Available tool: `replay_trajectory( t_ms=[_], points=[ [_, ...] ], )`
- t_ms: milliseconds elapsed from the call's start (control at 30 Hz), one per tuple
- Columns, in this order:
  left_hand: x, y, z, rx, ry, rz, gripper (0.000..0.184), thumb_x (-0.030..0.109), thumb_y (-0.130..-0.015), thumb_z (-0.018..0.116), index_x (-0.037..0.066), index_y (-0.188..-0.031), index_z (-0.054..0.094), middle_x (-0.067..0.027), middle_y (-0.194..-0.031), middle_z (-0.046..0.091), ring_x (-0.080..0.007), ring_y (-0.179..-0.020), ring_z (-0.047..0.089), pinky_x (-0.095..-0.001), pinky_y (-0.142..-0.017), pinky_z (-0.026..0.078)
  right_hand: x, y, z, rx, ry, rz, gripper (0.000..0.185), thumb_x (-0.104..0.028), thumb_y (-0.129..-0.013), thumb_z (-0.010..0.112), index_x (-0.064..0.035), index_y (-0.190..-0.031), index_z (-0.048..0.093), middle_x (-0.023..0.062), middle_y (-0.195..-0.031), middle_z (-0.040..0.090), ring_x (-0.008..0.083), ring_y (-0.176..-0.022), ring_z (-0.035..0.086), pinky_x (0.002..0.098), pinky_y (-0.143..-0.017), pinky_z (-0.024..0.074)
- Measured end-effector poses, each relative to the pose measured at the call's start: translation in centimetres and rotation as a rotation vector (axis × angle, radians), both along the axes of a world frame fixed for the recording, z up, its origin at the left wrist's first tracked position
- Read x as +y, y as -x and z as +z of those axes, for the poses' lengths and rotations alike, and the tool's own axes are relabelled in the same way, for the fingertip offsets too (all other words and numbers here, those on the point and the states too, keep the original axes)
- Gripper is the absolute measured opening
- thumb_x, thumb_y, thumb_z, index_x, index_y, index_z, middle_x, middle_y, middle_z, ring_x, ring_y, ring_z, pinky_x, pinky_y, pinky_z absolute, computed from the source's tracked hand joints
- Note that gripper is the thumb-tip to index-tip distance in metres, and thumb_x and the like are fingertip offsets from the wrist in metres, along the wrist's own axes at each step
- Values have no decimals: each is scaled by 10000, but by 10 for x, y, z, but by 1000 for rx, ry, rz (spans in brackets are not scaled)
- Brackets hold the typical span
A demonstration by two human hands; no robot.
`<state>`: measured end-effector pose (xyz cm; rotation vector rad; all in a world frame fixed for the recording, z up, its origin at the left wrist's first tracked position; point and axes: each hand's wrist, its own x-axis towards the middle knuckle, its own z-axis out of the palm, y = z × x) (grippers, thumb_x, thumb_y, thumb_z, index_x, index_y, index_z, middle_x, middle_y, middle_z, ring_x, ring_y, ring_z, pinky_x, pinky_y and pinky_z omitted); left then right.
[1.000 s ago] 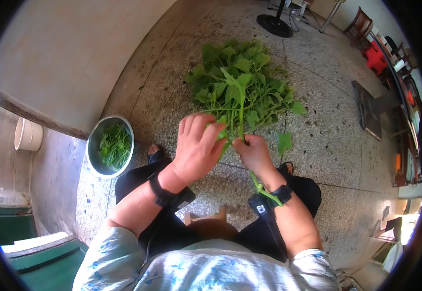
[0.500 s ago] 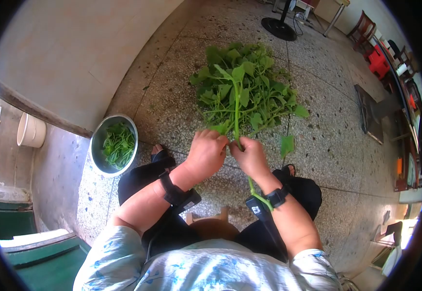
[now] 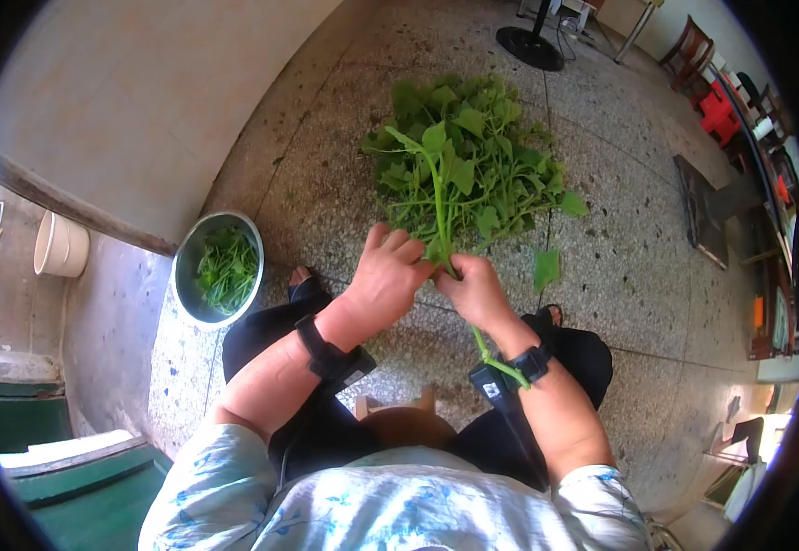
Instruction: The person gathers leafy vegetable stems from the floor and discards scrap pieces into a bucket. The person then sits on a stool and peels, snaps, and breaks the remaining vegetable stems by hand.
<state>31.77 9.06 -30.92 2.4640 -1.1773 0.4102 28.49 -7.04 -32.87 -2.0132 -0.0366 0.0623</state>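
Observation:
My right hand (image 3: 474, 289) is closed around a long green leafy vine (image 3: 440, 197). Its leafy tip points away from me, and the stem's lower end passes under my wrist. Right beside it, my left hand (image 3: 385, 274) pinches at the same vine with thumb and forefinger, the other fingers raised and curled. What exactly lies between those fingertips is partly hidden. Beyond both hands, a heap of leafy vines (image 3: 500, 151) lies on the floor. One loose leaf (image 3: 547, 268) rests nearer to me, right of my right hand.
A metal bowl (image 3: 259, 266) with picked greens (image 3: 227, 271) stands on the floor to my left, beside my foot. A pale wall panel (image 3: 161, 101) rises at the upper left. A black round stand base (image 3: 530, 48) is far ahead; a dark flat board (image 3: 700, 211) lies at right.
The vine's tip has tilted slightly left. My left hand's outer fingers have lifted, and a small leaf by its fingertips has shifted toward the stem. My right hand keeps its hold.

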Motion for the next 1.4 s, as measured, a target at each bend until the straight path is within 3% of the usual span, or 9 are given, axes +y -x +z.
replay_trajectory(
  t_ms=[133,333,700,900,967,1100,1233,1333,1400],
  points=[
    [4,-3,6,-61,31,-116,122,120,-546,561,106,-666,570,-19,-694,451,-206,-766,477,-365,-783,354,0,0,7,58,-47,23,165,-123,-737,578,5,-648,522,25,-493,442,81,-490,395,279,-443,338],
    [18,-8,15,-9,96,-287,186,93,-504,603,111,-687,584,2,-721,513,-210,-813,500,-367,-788,379,-7,-1,19,515,-505,56,94,-120,-747,577,-36,-717,547,-47,-516,427,31,-383,352,195,-337,246],
    [40,-13,15,68,150,-186,168,53,-577,659,120,-722,608,5,-771,553,-213,-849,512,-369,-779,383,-19,0,25,490,-608,-74,69,-73,-755,567,-37,-711,527,-50,-517,401,22,-369,320,200,-333,210],
    [58,-20,2,137,121,-73,120,57,-661,582,114,-767,589,-22,-775,558,-220,-856,505,-359,-766,370,-30,-1,21,430,-561,-130,70,-94,-786,556,-48,-757,511,-62,-514,379,16,-359,317,186,-329,233],
    [63,-19,-6,231,11,266,154,75,-692,553,105,-840,583,-63,-780,575,-258,-846,523,-385,-742,384,-31,-1,15,418,-544,-159,62,-89,-784,558,-46,-770,515,-61,-523,389,15,-361,319,186,-330,234],
    [66,-23,-9,279,110,471,209,51,-699,522,70,-901,573,-131,-744,588,-329,-696,571,-386,-600,451,-31,-1,4,152,-307,-239,120,-77,-728,607,-11,-808,546,-38,-604,485,36,-558,438,196,-496,347],
    [65,-26,-10,426,204,414,249,50,-705,499,79,-939,575,-165,-755,585,-342,-680,573,-369,-600,466,-39,-3,-11,91,-167,-189,179,-76,-728,618,-12,-888,569,-33,-615,499,32,-596,448,188,-519,349],
    [63,-34,-14,538,131,372,263,34,-729,476,60,-973,571,-141,-765,607,-263,-672,601,-327,-623,475,-32,2,2,176,-279,-210,201,-90,-761,608,-24,-948,574,-13,-619,523,25,-544,450,178,-483,360],
    [60,-39,-19,756,451,232,235,70,-700,513,30,-921,584,-128,-751,613,-266,-677,599,-343,-616,468,-24,6,11,177,-315,-229,204,-100,-780,596,-28,-969,569,0,-621,533,27,-497,443,176,-445,361]
  ],
)
